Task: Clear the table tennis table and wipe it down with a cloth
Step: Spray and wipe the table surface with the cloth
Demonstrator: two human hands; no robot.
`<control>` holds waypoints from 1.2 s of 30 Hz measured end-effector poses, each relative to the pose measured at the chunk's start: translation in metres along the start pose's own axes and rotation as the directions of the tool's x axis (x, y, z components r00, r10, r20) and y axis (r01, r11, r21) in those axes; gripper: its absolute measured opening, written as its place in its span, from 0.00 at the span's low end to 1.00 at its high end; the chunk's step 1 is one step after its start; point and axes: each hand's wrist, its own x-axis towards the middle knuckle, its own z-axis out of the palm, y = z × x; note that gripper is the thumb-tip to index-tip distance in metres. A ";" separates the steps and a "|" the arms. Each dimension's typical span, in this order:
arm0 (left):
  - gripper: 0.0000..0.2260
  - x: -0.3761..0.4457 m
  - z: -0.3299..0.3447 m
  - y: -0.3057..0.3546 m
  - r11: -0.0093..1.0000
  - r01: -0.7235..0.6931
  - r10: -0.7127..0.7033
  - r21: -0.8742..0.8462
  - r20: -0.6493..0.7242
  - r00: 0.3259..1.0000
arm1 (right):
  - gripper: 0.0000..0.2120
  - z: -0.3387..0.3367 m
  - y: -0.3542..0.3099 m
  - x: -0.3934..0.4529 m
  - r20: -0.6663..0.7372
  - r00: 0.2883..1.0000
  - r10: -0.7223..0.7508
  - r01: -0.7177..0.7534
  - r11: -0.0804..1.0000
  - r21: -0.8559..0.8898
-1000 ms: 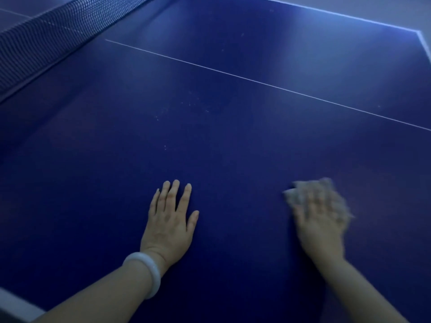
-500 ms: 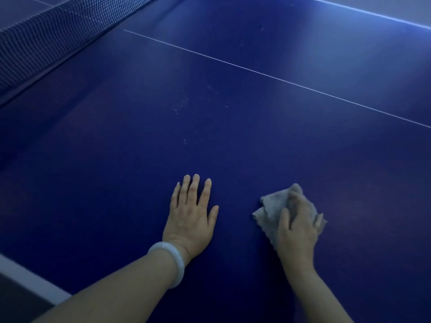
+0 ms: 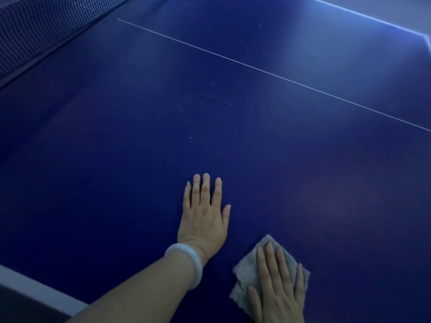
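Head view: right hand (image 3: 277, 290) presses flat on the cloth (image 3: 250, 273), lower right; pale specks (image 3: 200, 99) lie toward upper centre, beyond the left hand (image 3: 205, 220), which rests flat on the table (image 3: 93, 171).

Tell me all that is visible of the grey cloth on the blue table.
The grey cloth looks soft and slightly fuzzy, with rumpled, uneven edges and one corner pointing away from the person. It lies flat on the blue table tennis table near its close edge. The right hand presses on it with straight fingers and covers its middle. The left hand lies apart from it, flat on the table.
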 end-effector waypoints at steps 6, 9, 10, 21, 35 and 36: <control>0.29 0.000 0.002 -0.002 0.999 -0.007 0.007 -0.039 0.008 1.000 | 0.30 -0.014 -0.010 0.078 0.046 0.999 0.024 -0.024 1.000 0.015; 0.28 0.000 0.001 -0.002 0.999 -0.007 0.007 -0.047 -0.006 1.000 | 0.29 -0.016 0.000 0.120 0.071 0.957 0.280 -0.283 0.959 0.026; 0.28 -0.001 0.000 -0.002 0.999 -0.008 0.009 -0.049 0.003 1.000 | 0.29 -0.013 -0.002 0.120 0.074 0.938 0.337 -0.341 0.940 0.033; 0.25 -0.006 -0.015 -0.040 0.841 -0.075 0.001 -0.536 -0.136 0.991 | 0.29 -0.001 -0.062 0.112 0.016 0.997 0.073 -0.074 0.996 0.055; 0.33 0.099 -0.029 -0.143 0.844 0.533 -0.537 -0.069 -0.102 0.837 | 0.28 0.006 -0.074 0.142 -0.126 0.991 0.053 -0.042 0.995 0.091; 0.33 0.099 -0.028 -0.143 0.843 0.535 -0.539 -0.064 -0.099 0.837 | 0.28 0.006 -0.075 0.147 -0.130 0.991 -0.018 0.029 0.996 0.082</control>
